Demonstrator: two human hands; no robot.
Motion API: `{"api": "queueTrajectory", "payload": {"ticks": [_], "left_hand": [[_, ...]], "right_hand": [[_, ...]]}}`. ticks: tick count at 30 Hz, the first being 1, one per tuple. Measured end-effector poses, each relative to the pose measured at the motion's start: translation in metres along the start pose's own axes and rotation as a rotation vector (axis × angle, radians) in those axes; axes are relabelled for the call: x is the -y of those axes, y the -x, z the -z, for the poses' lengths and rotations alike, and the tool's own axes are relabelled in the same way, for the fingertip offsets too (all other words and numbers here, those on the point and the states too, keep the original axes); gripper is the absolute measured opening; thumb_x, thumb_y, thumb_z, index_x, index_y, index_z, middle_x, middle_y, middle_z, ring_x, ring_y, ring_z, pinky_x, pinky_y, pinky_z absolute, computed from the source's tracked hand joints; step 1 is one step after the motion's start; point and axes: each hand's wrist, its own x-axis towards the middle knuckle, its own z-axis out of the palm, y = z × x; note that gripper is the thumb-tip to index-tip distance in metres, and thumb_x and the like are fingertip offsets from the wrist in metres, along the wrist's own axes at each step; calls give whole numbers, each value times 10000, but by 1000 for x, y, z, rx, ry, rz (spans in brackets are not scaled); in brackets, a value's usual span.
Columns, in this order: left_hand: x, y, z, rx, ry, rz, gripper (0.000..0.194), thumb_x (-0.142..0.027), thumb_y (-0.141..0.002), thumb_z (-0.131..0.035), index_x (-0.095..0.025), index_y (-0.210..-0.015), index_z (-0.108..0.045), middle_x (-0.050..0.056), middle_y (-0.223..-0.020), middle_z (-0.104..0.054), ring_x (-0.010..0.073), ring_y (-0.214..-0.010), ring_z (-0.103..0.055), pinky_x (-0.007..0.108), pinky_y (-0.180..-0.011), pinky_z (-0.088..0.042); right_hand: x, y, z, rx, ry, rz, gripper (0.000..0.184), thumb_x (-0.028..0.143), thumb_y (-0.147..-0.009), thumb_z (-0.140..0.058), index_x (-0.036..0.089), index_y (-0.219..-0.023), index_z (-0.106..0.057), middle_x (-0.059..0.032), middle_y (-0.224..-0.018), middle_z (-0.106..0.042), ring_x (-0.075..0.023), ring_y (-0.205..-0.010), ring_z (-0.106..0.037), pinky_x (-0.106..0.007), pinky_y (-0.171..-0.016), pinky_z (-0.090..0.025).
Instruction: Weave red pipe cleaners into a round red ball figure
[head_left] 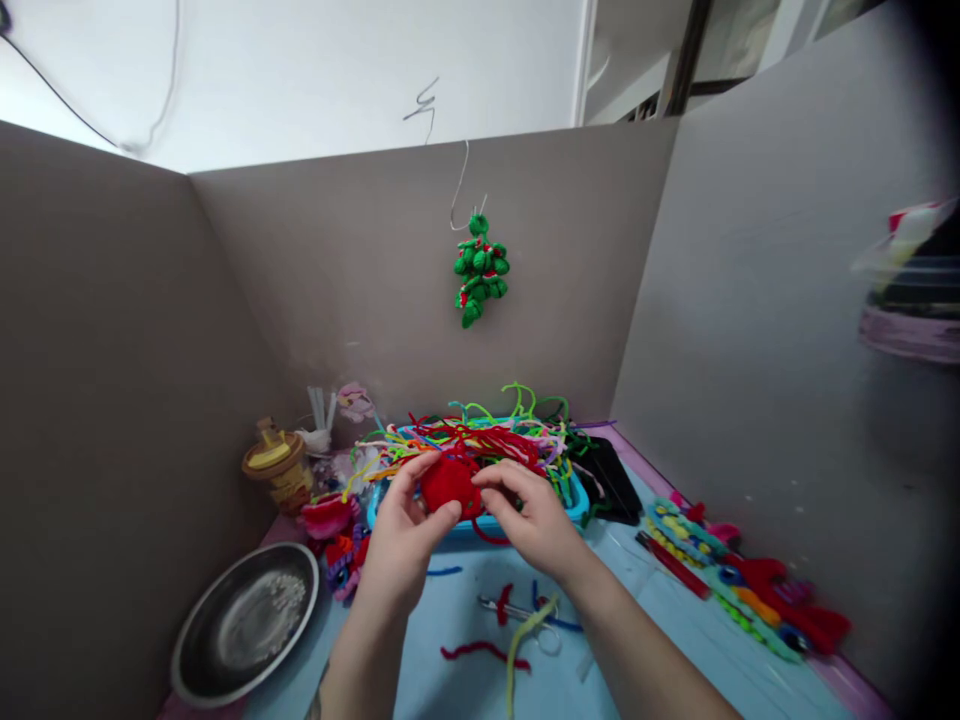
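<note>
My left hand (pixel 405 530) and right hand (pixel 531 510) pinch a red disc (pixel 447 488) from both sides, and I see a blue basket (pixel 579 503) near the counter's (pixel 420 620) far edge.

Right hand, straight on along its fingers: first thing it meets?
The red round piece, pinched in the left hand. The right hand has its fingertips at that piece's right edge, so there looks to be almost no free way; whether they touch is unclear.

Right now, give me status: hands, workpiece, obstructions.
Left hand gripping round red piece; right hand at its edge. Strand-filled blue basket just beyond. Scissors on blue tabletop below; no visible obstruction.
</note>
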Motion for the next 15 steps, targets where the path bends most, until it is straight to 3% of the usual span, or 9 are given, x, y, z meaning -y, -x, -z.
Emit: {"api": "queueTrajectory", "payload": {"ticks": [4, 7, 15], "left_hand": [[2, 0, -4, -94, -9, -29, 526, -226, -643, -729, -189, -1119, -510, 88, -1139, -587, 232, -1006, -590, 377, -875, -470], [4, 0, -7, -142, -6, -41, 524, -231, -633, -735, -194, -1104, -509, 70, -1097, -600, 218, -977, -599, 355, -850, -480], [5, 6, -12, -87, 14, -45, 514, -230, -665, -722, -211, -1128, -500, 69, -1130, -588, 212, -1002, -590, 330, -858, -475]], "right_hand": [[8, 1, -5, -139, 14, -61, 68, 165, -791, -546, 187, -733, -572, -4, -720, -552, -128, -655, -518, -230, -575, -401], [13, 3, -11, -140, 11, -131, 81, 185, -763, -591, 185, -687, -564, 11, -671, -536, -112, -586, -490, -219, -526, -381], [13, 2, -13, -163, 37, -200, 83, 179, -758, -549, 178, -676, -556, 17, -645, -520, -109, -554, -462, -224, -506, -361]]}}
